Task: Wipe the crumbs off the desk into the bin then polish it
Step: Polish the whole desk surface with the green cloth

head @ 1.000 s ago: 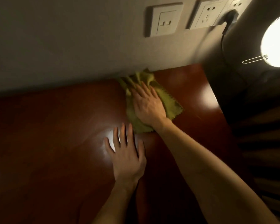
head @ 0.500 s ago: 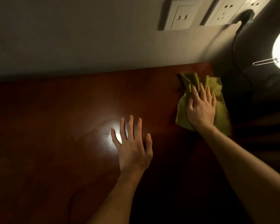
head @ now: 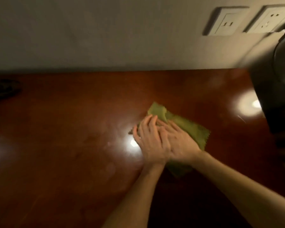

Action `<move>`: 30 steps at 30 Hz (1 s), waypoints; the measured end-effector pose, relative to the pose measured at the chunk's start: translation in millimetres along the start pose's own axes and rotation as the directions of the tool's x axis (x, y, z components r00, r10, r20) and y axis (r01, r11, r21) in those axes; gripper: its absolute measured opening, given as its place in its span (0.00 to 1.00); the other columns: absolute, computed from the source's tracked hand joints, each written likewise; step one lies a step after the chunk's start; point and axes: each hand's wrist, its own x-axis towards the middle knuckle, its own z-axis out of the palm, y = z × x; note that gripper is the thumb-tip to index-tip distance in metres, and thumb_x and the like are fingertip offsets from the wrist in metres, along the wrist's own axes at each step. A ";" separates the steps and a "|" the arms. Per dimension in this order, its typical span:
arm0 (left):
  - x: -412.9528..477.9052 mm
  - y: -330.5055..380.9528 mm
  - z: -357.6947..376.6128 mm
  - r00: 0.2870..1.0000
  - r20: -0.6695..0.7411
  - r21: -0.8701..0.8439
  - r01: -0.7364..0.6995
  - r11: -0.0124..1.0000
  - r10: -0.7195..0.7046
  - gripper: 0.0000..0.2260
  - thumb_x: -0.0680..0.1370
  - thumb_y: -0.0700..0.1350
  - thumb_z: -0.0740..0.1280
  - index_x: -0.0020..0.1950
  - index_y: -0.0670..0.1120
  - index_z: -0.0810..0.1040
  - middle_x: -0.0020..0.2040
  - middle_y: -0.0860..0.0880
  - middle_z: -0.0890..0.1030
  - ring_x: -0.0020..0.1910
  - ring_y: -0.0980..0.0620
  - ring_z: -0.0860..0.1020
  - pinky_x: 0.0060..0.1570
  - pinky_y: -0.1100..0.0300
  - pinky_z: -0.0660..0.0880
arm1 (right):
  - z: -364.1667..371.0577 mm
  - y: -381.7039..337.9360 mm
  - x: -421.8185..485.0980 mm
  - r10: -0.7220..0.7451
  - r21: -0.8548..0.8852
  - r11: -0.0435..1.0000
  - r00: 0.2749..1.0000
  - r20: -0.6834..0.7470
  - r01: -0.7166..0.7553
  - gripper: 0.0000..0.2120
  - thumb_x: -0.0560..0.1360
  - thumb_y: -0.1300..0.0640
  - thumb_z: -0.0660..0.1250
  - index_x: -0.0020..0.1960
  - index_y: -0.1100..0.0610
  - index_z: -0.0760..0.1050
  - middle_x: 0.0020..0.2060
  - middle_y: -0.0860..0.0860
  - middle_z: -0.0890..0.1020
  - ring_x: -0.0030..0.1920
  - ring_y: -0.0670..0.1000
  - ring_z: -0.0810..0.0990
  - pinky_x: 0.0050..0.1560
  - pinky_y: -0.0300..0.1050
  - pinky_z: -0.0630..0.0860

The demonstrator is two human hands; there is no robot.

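A yellow-green cloth (head: 192, 129) with a zigzag edge lies bunched on the glossy red-brown desk (head: 64, 129), a little right of centre. My right hand (head: 181, 143) presses flat on the cloth. My left hand (head: 148, 139) lies on the cloth's left edge, with its fingers together across my right hand's fingers. A small dark speck (head: 130, 132) sits on the desk by my left hand's little finger. No bin is in view.
Two wall sockets (head: 224, 22) (head: 270, 18) sit above the desk's back right. A dark bulky object (head: 280, 79) stands at the desk's right end. A dark round thing (head: 3, 91) lies at the far left. Lamp glare (head: 248, 104) reflects on the wood.
My right hand slid the cloth from the back right corner toward the desk's centre. My left hand, which lay flat on the bare desk, now rests on the cloth and my right fingers.
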 end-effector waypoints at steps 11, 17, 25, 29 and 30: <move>22.0 -146.1 -114.7 0.959 -0.116 0.317 0.283 0.905 -0.259 0.21 0.85 0.49 0.57 0.78 0.48 0.72 0.80 0.48 0.69 0.80 0.49 0.64 0.80 0.39 0.53 | -4.8 -131.0 108.2 0.141 0.106 0.986 0.982 -0.123 -0.128 0.26 0.85 0.49 0.50 0.83 0.52 0.63 0.83 0.53 0.63 0.84 0.55 0.55 0.82 0.59 0.51; 20.5 -145.9 -110.8 0.972 -0.018 0.426 0.219 0.878 -0.233 0.26 0.84 0.56 0.55 0.83 0.54 0.64 0.85 0.49 0.59 0.84 0.49 0.54 0.81 0.38 0.45 | -8.2 -5.0 82.2 0.587 0.193 0.808 0.791 -0.175 -0.557 0.26 0.86 0.49 0.49 0.83 0.50 0.60 0.84 0.50 0.59 0.84 0.52 0.53 0.83 0.58 0.51; 17.2 -135.0 -112.4 0.971 0.238 0.410 -0.122 0.904 0.023 0.25 0.86 0.56 0.55 0.83 0.53 0.65 0.84 0.49 0.61 0.84 0.50 0.55 0.82 0.41 0.50 | 12.2 -49.1 -61.8 0.643 0.175 0.763 0.760 -0.100 -0.622 0.28 0.86 0.48 0.49 0.83 0.56 0.59 0.84 0.52 0.58 0.84 0.52 0.51 0.83 0.56 0.52; 13.1 -139.9 -117.6 0.966 0.257 0.446 -0.130 0.886 0.012 0.25 0.84 0.56 0.55 0.82 0.53 0.67 0.84 0.48 0.63 0.84 0.49 0.57 0.81 0.41 0.52 | 18.9 -111.8 -17.4 0.463 0.134 0.885 0.874 -0.148 -0.447 0.27 0.84 0.52 0.54 0.82 0.56 0.63 0.83 0.53 0.60 0.84 0.54 0.54 0.82 0.58 0.55; 14.6 -140.0 -117.8 0.968 0.251 0.451 -0.125 0.884 0.009 0.26 0.84 0.56 0.55 0.82 0.52 0.67 0.83 0.48 0.64 0.84 0.48 0.58 0.80 0.41 0.53 | 14.0 -111.5 4.3 0.420 0.129 0.906 0.893 -0.163 -0.403 0.27 0.85 0.51 0.53 0.83 0.56 0.61 0.84 0.53 0.59 0.84 0.54 0.52 0.83 0.57 0.53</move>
